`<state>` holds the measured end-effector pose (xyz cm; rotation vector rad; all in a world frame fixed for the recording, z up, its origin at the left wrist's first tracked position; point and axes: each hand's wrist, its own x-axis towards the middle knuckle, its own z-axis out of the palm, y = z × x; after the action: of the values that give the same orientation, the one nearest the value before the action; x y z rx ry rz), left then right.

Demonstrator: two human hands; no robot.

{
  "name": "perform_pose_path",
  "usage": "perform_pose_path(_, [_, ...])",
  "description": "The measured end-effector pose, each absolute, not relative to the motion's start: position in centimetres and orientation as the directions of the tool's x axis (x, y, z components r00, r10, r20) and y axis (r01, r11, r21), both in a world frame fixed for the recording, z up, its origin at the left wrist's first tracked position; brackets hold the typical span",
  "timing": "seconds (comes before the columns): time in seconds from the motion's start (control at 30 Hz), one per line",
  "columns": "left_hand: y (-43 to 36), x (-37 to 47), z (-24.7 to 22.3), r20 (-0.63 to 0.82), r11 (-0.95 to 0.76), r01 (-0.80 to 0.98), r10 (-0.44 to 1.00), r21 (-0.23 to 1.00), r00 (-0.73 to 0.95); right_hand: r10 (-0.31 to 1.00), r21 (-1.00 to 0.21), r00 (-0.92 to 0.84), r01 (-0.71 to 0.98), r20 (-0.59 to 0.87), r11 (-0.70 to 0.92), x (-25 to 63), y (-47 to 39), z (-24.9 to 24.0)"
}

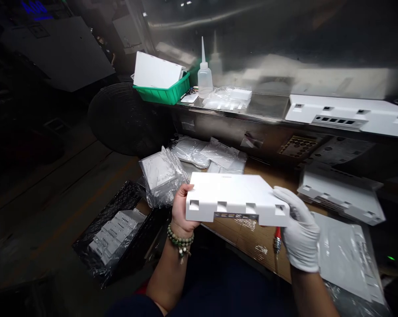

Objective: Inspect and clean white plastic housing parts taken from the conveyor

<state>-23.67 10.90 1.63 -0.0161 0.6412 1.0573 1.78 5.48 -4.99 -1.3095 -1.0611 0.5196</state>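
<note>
A white plastic housing (pixel 232 193) with square notches along its near edge is held up over the cardboard-covered bench. My left hand (pixel 183 209), bare and with a beaded bracelet at the wrist, grips its left end, thumb on top. On the right end, my right hand (pixel 300 229) in a white glove is wrapped round the corner, its fingers partly hidden. A red-handled tool (pixel 277 240) is beside the glove, below the housing; whether the hand touches it I cannot tell.
Bagged white parts (pixel 162 174) lie behind on the left, near a black crate (pixel 111 233). More housings (pixel 340 193) and wrapped panels (pixel 346 255) are at the right. The metal shelf (pixel 268 105) bears a green bin (pixel 166 93), a squeeze bottle (pixel 204 79) and another housing (pixel 347 115).
</note>
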Motion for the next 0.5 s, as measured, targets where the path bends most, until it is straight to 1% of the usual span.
perform_pose_path(0.03, [10.9, -23.8, 1.5, -0.461, 0.48, -0.815, 0.832, 0.323, 0.307, 0.814, -0.953, 0.504, 0.231, 0.291, 0.197, 2.0, 5.5, -4.9])
perform_pose_path(0.1, [10.8, -24.1, 1.3, -0.374, 0.396, -0.822, 0.894, 0.408, 0.246, 0.837, -0.991, 0.532, 0.104, 0.131, 0.089, 2.5, 5.4, -4.7])
perform_pose_path(0.17, [10.5, -24.5, 1.2, -0.302, 0.332, -0.807, 0.932, 0.488, 0.201, 0.902, -0.999, 0.43, -0.05, -0.031, -0.011, 3.0, 5.2, -4.6])
perform_pose_path(0.2, [10.3, -24.6, 1.1, -0.282, 0.321, -0.792, 0.939, 0.519, 0.196, 0.93, -0.995, 0.361, -0.093, -0.071, -0.04, 3.3, 4.9, -4.5])
perform_pose_path(0.27, [10.0, -24.9, 0.9, -0.265, 0.318, -0.76, 0.944, 0.567, 0.198, 0.955, -0.991, 0.281, -0.114, -0.1, -0.071, 3.6, 4.4, -4.3])
perform_pose_path(0.4, [9.6, -25.1, 0.6, -0.239, 0.297, -0.72, 0.953, 0.627, 0.184, 0.935, -0.994, 0.339, -0.07, -0.102, -0.083, 3.6, 3.3, -3.7])
perform_pose_path(0.5, [9.7, -25.0, 0.7, -0.201, 0.26, -0.721, 0.965, 0.642, 0.169, 0.935, -0.994, 0.337, -0.055, -0.109, -0.097, 3.4, 2.8, -3.2])
